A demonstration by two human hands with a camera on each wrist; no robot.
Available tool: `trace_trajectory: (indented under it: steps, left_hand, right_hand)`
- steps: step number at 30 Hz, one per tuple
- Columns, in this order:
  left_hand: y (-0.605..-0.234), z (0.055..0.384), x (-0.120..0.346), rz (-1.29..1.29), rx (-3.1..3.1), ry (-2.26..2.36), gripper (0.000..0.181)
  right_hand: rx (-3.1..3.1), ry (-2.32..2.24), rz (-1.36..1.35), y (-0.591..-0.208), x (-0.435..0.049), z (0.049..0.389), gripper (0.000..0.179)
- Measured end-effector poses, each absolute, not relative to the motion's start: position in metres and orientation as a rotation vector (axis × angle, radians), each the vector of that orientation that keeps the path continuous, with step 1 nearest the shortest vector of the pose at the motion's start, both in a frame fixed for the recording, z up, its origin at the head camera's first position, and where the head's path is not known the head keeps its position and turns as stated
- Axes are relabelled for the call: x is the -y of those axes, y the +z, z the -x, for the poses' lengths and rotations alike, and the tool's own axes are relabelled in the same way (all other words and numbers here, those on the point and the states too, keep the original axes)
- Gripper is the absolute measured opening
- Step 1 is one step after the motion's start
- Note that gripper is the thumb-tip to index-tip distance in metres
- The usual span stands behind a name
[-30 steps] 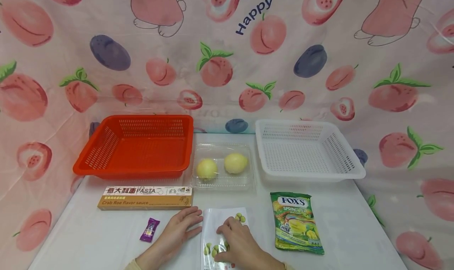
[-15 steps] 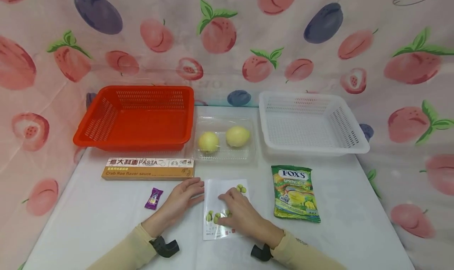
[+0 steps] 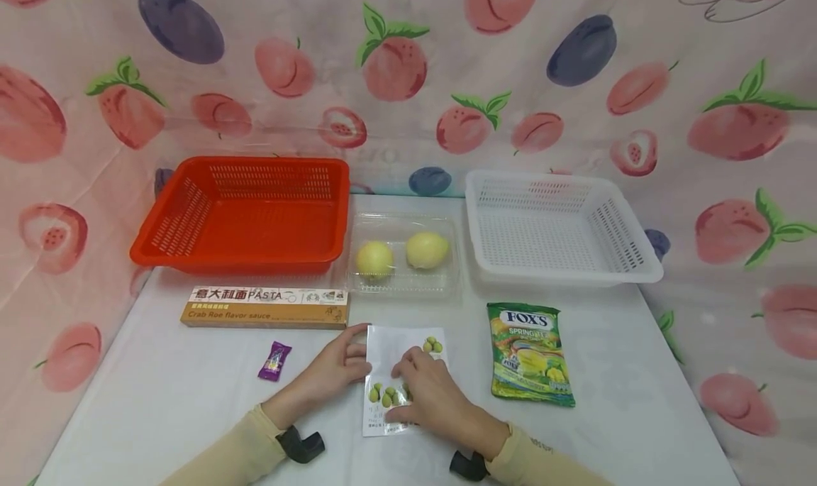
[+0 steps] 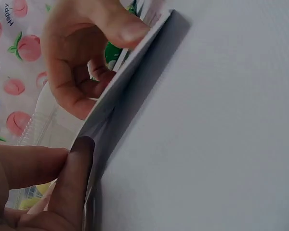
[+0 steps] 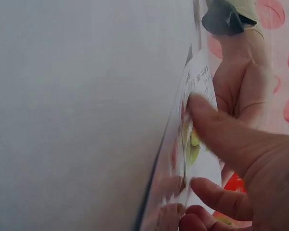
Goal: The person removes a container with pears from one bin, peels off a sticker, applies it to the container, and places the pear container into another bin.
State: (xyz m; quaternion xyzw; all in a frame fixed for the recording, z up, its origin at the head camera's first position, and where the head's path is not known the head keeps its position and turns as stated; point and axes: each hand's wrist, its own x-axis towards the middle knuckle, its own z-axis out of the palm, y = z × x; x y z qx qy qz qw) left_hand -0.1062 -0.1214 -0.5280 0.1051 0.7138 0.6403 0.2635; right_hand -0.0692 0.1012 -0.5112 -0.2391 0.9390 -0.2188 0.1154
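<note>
L hand [image 3: 330, 372] pinches glossy fruit-print pkt [image 3: 384, 358] at edge; R hand [image 3: 436, 397], arched, hides pt of it, grip unclear.

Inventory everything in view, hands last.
Cloth: 1, patterned pink, behind
Table: 1, white, underneath
Red basket: 1, red, rear left
White basket: 1, white, rear right
Container: 1, clear, between baskets
Fruits: 2, yellow, in container
Pasta box: 1, brown-and-white, before red basket
Sachet: 1, purple, nearer than box
Fox's bag: 1, green, front right
White packet: 1, white, front centre
Wrist pieces: 2, black, at cuffs
Sleeves: 2, beige, front
Left hand: 1, bare, packet's left edge
Right hand: 1, bare, on packet
</note>
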Motion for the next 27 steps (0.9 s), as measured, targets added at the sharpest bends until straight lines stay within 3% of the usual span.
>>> trace_trajectory:
  steps: [6, 13, 27]
  left_hand:
    - [-0.53, 0.107, 0.122, -0.253, -1.894, 1.76, 0.071]
    - [-0.531, 0.107, 0.123, -0.196, -1.82, 1.794, 0.071]
    - [-0.528, 0.105, 0.122, -0.173, -1.618, 1.877, 0.064]
  right_hand:
    - [-2.775, -0.612, 0.704, -0.511, -0.097, 0.066, 0.038]
    - [-2.815, -0.541, 0.729, -0.511, -0.092, 0.059, 0.066]
    - [-2.812, -0.622, 0.711, -0.514, -0.093, 0.058, 0.063]
